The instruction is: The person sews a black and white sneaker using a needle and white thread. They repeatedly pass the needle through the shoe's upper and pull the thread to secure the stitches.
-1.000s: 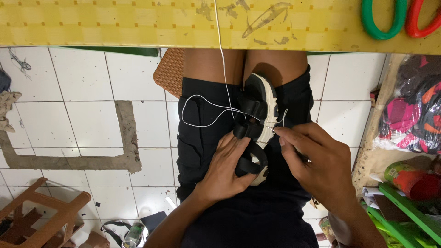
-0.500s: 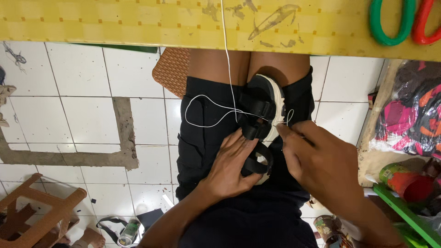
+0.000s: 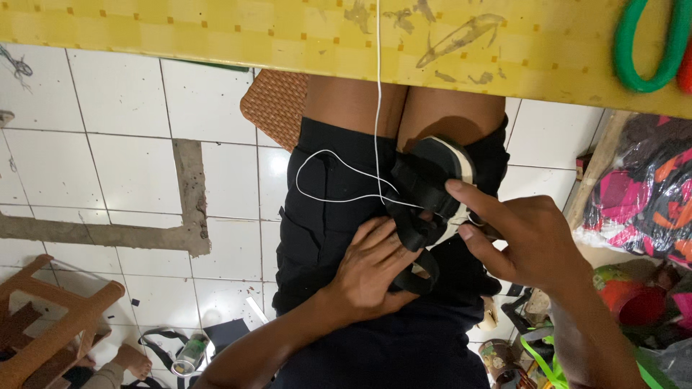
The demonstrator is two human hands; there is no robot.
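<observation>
The left hand point(image 3: 371, 270) lies flat over the black straps of a sandal point(image 3: 425, 198) resting on the person's lap, fingers spread and pressing it down rather than closed round it. The right hand point(image 3: 530, 241) is pinched at the sandal's pale sole edge, forefinger stretched over the strap; whether it grips a needle I cannot tell. A white thread point(image 3: 339, 173) loops loose across the black shorts point(image 3: 324, 238) and runs straight up past the edge of the yellow tabletop point(image 3: 216, 32).

The slack loop could likely snag on a finger or knot when the thread is drawn tight. With only a flat palm steadying it, the sandal may twist or slide off the thighs to the tiled floor point(image 3: 115, 108). Fingers close to the stitch point risk a prick.
</observation>
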